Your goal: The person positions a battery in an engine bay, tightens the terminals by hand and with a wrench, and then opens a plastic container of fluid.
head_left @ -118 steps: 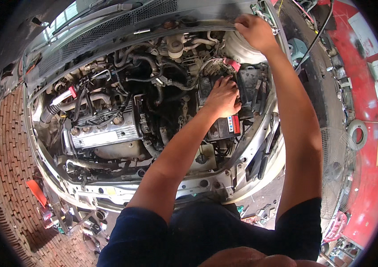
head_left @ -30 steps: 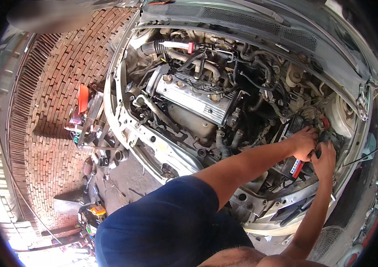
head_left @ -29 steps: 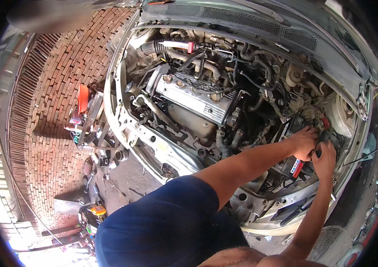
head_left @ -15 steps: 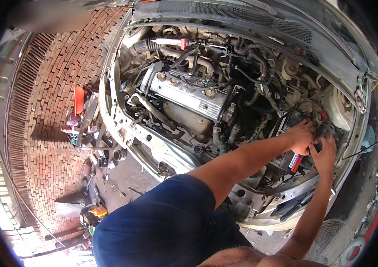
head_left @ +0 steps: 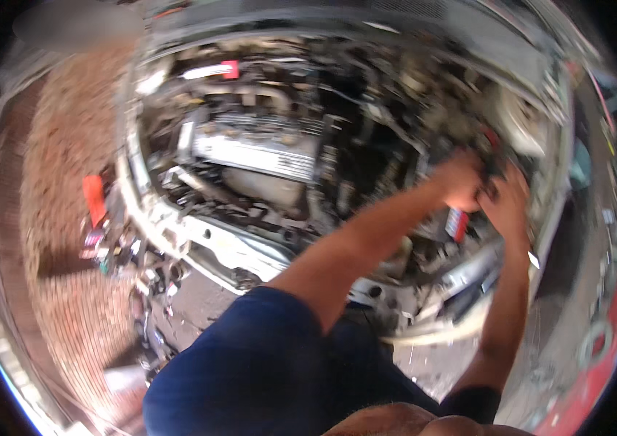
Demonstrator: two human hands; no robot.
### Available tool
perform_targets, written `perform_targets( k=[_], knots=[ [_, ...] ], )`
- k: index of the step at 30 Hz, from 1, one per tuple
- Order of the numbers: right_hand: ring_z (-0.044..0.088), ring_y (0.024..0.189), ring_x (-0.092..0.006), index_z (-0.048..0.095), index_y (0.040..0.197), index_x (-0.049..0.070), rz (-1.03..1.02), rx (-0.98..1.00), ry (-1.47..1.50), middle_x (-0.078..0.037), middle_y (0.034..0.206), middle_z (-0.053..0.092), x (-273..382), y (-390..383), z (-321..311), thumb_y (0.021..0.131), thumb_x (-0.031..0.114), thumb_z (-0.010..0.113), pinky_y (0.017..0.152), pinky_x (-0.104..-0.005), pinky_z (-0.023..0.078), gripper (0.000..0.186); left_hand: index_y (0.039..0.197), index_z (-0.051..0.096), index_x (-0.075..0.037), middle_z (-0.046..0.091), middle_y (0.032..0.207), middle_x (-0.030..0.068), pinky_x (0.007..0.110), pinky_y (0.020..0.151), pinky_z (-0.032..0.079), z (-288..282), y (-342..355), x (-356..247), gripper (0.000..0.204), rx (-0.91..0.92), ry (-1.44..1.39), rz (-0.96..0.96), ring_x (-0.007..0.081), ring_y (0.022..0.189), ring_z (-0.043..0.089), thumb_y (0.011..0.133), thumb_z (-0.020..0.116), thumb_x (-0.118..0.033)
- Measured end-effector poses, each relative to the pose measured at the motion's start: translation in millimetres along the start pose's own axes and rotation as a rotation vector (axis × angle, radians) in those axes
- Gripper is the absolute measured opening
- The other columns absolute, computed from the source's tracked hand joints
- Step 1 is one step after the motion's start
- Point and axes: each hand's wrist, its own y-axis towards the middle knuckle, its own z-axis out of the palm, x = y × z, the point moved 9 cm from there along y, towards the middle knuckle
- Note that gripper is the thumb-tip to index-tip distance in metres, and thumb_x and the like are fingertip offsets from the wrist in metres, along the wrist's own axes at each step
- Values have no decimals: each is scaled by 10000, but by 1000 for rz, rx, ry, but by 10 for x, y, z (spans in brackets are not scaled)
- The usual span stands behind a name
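Both hands are close together over a dark car battery with a red and white label [head_left: 457, 224], at the right of an open engine bay. My left hand [head_left: 461, 180] is closed, its fingers curled down beside the battery's top. Against it, my right hand [head_left: 506, 200] is bent with thumb and fingers drawn together around something small and dark. What the fingers grip is hidden and smeared by motion. Just beyond the hands is a red part [head_left: 489, 136], perhaps a terminal cover.
The silver engine cover [head_left: 254, 152] lies left of the hands, among hoses and pipes. The car's front crossmember [head_left: 228, 243] runs below. Tools and an orange object [head_left: 93, 200] stand by the brick wall [head_left: 61, 160]. A red vehicle [head_left: 614, 341] is at the far right.
The whole view has shifted and blurred, so the car and hands appear farther left and slightly higher. Both hands stay together at the battery.
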Motion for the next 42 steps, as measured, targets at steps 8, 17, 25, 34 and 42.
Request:
perform_targets(
  k=[8, 17, 25, 34, 42],
  knots=[
    [450, 1508, -456, 744, 963, 40, 103, 84, 104, -262, 1557, 550, -60, -18, 81, 764, 141, 721, 1260, -531, 349, 225, 1237, 753, -83, 653, 1391, 161, 541, 1188, 391, -128, -19, -58, 541, 111, 127, -99, 384, 1440, 478, 801, 796, -400],
    [493, 1480, -440, 791, 956, 77, 95, 9, 178, -249, 1513, 597, -169, -70, 125, 856, 72, 648, 1248, -525, 376, 175, 1180, 767, -68, 647, 1436, 144, 539, 1229, 357, -114, -42, -47, 512, 170, 106, -118, 353, 1520, 429, 767, 820, -366],
    [408, 1551, -448, 755, 984, 52, 43, 42, 292, -257, 1636, 490, -189, -99, 174, 881, -19, 581, 1291, -501, 326, 214, 1206, 789, -88, 632, 1472, 137, 505, 1271, 317, -82, -17, -38, 547, 191, 127, -126, 341, 1524, 420, 763, 863, -401],
    [414, 1534, -467, 748, 953, 39, 139, 165, 328, -263, 1600, 517, -253, -91, 191, 893, -24, 577, 1302, -489, 316, 191, 1157, 782, -89, 654, 1435, 118, 513, 1240, 339, -93, -11, -41, 506, 170, 111, -116, 339, 1511, 433, 754, 839, -390],
    [450, 1501, -483, 804, 914, 81, 128, 69, 267, -256, 1617, 504, -325, -140, 275, 896, 86, 646, 1256, -583, 350, 159, 1169, 802, -86, 662, 1432, 129, 493, 1278, 303, -102, 10, -76, 534, 210, 120, -128, 339, 1521, 426, 750, 853, -412]
  ],
)
